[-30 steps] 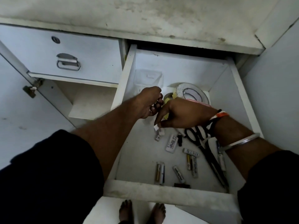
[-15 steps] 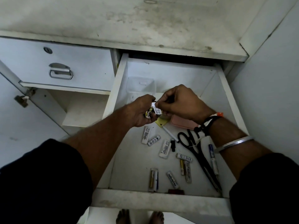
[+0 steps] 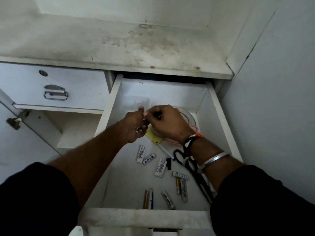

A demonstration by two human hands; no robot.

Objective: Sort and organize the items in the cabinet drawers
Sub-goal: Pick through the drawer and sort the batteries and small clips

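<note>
The open white drawer point(image 3: 219, 120) holds several loose batteries, among them one point(image 3: 141, 153) at the left and one point(image 3: 167, 200) near the front. My left hand point(image 3: 133, 127) is closed around small items with a gold glint; what they are is unclear. My right hand point(image 3: 167, 124) touches it from the right, pinching a small white item point(image 3: 146, 114) at its fingertips. Both hands hover over the drawer's back half. Black scissors point(image 3: 180, 155) lie under my right wrist. A tape roll point(image 3: 190, 116) is mostly hidden behind my right hand.
A yellow note point(image 3: 153, 137), a pink object point(image 3: 172, 140) and a white pen point(image 3: 164, 151) lie mid-drawer. A clear plastic box point(image 3: 136, 102) sits at the back left. The left drawer point(image 3: 73, 87) is shut. A stained shelf point(image 3: 119, 45) overhangs.
My right hand lifted a small white item off the drawer floor and brought it to my left hand. Both hands moved toward the back of the drawer.
</note>
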